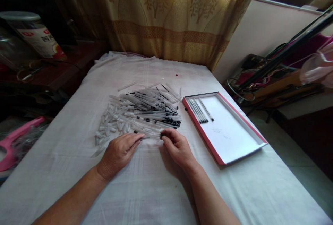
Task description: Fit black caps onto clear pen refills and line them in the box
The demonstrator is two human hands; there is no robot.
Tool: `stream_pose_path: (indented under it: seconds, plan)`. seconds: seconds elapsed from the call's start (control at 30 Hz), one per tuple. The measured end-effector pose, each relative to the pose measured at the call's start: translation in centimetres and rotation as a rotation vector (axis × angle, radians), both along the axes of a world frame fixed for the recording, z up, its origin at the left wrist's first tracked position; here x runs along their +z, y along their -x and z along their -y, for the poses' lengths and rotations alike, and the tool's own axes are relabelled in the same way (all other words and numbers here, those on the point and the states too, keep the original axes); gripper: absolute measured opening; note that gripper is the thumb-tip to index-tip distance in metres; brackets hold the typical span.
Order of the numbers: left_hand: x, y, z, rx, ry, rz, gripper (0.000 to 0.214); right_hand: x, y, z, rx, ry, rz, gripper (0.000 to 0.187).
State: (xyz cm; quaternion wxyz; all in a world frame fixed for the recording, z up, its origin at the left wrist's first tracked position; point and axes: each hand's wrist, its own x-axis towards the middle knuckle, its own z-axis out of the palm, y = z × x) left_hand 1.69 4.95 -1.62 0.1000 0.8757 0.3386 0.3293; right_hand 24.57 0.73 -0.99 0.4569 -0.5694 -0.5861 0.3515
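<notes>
Your left hand [120, 152] and right hand [177, 147] rest low on the white cloth [145, 190], at the near edge of the heap, knuckles up and fingers curled in. Between them you hold one clear tube [152, 137]. It lies level and crosswise, the left fingertips pinching its 9 o'clock end and the right fingertips closed on its 3 o'clock end. The tube sits just above the cloth, right against the closest pieces of the heap.

At 12 o'clock from your hands lies the heap of tubes [148, 109], clear barrels mixed with thin black-tipped ones, most of them lying left to right. Toward 10 o'clock a scatter of short clear caps [110, 126] trails off the heap's left side, reaching nearly down to your left hand. One stray tube [127, 86] lies apart, beyond the heap at 11 o'clock.

At 2 o'clock from your right hand is a shallow white tray [229, 135] with a red rim, set at a slant near the table's right edge. A few finished pens [199, 111] lie side by side in its far left corner.

A gold patterned curtain [169, 17] hangs beyond the far end of the table. A lidded jar [36, 34] stands far off at 10 o'clock.
</notes>
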Motion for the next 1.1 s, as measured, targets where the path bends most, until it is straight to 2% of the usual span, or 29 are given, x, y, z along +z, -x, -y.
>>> stream_pose_path:
  seconds: [0.17, 0.4, 0.63, 0.9, 1.1]
  plan:
    - [-0.05, 0.03, 0.05, -0.018, -0.006, -0.003, 0.025, 0.03, -0.19, -0.08, -0.012, 0.023, 0.073, 0.018]
    - [-0.03, -0.04, 0.13, -0.003, 0.031, 0.001, 0.026, -0.18, -0.34, -0.03, 0.000, 0.005, -0.042, 0.012]
    - [0.35, 0.50, -0.09, 0.147, 0.165, 0.003, 0.035, 0.41, -0.74, -0.19, -0.123, 0.025, -0.232, 0.014]
    - [0.02, 0.48, -0.25, 0.263, 0.346, 0.078, 0.032, 0.55, -0.60, -0.27, -0.135, 0.058, -0.265, 0.015]
    - [0.72, 0.29, -0.16, 0.201, 0.369, 0.016, 0.039, 0.54, -0.26, -0.27, -0.144, 0.049, -0.320, 0.017]
